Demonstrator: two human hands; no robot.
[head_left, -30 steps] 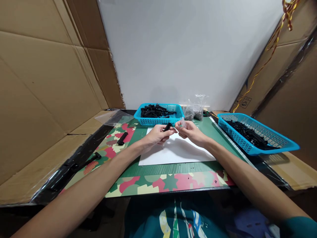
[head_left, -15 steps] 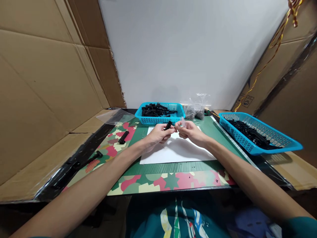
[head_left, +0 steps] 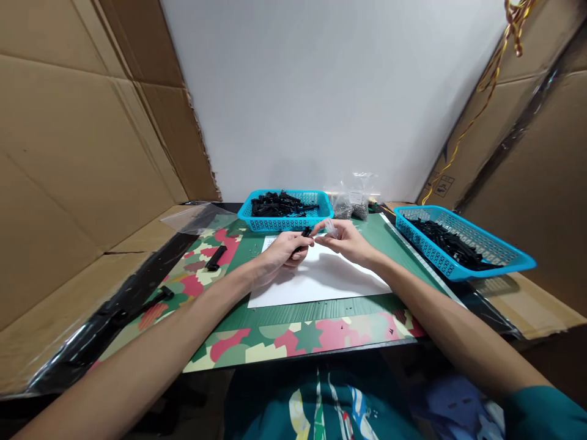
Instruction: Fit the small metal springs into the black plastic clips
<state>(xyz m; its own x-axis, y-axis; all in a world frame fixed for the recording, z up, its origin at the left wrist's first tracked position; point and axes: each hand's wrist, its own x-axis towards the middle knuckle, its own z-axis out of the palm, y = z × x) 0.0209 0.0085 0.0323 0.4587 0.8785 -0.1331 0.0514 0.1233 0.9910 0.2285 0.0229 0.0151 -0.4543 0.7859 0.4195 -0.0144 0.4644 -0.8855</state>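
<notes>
My left hand [head_left: 285, 249] is closed around a small black plastic part [head_left: 306, 232], which pokes up past the fingers. Close beside it, my right hand [head_left: 345, 240] has its thumb and index finger reaching to the end of that part. A small clear plastic piece [head_left: 331, 228] is tucked in the right hand; its exact kind I cannot make out. Whether a tiny item sits between the right fingertips is too small to tell. Both hands are above a white sheet of paper [head_left: 321, 281] on the green patterned mat [head_left: 275, 314].
A blue basket [head_left: 285, 225] of black parts stands behind my hands, another blue basket [head_left: 463, 273] at right. Bags of small metal pieces [head_left: 359, 211] lie at the back. Black parts [head_left: 215, 258] rest on the left. Cardboard walls [head_left: 92, 122] flank the table.
The view has shifted slightly. My right index finger and thumb have opened out toward the black part, and the clear piece has tilted in my right hand. The left hand keeps its hold.
</notes>
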